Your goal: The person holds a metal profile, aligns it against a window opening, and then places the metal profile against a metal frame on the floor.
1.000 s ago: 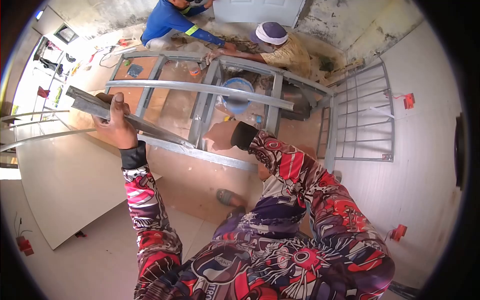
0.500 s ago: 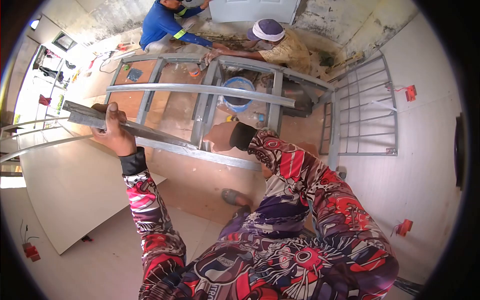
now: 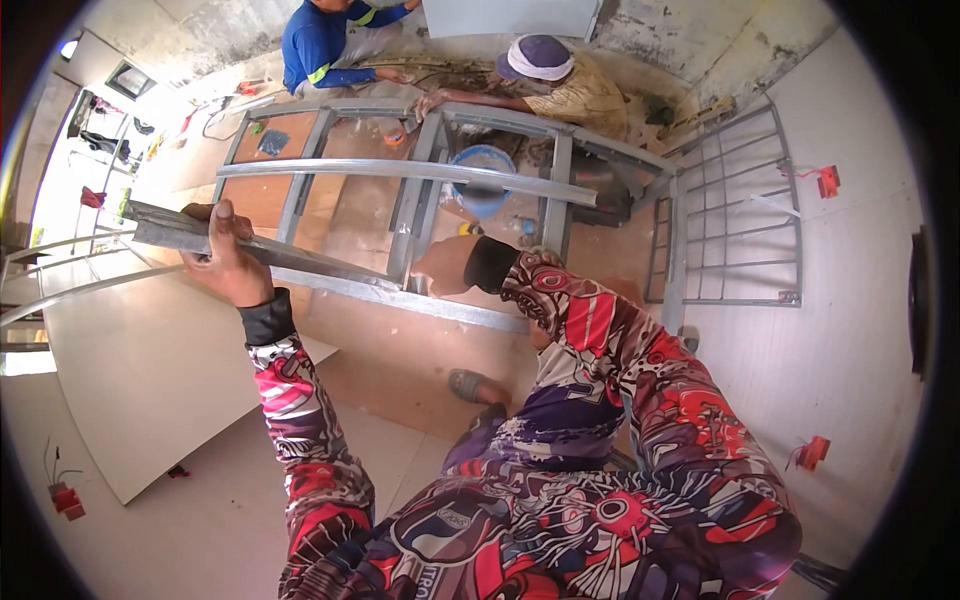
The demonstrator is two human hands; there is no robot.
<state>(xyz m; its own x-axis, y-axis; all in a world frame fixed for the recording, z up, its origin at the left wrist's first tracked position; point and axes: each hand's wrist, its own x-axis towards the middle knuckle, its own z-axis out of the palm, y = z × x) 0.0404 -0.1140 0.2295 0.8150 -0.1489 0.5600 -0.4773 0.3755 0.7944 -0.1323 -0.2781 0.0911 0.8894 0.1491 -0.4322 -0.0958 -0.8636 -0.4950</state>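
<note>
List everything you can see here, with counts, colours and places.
Frame: one, grey, centre
Long bar: one, grey, across the frame
Metal channel: one, grey, in left hand
Bucket: one, blue, seen through the frame
Grille: one, grey, right
Wall boxes: at least three, red, two right, one lower left
Large panel: one, cream, left
Upper panel: one, pale, top
Co-workers: two, blue and yellowish tops, beyond the frame
Left hand: one, black cuff, gripping the channel
Right hand: one, black cuff, at the frame
</note>
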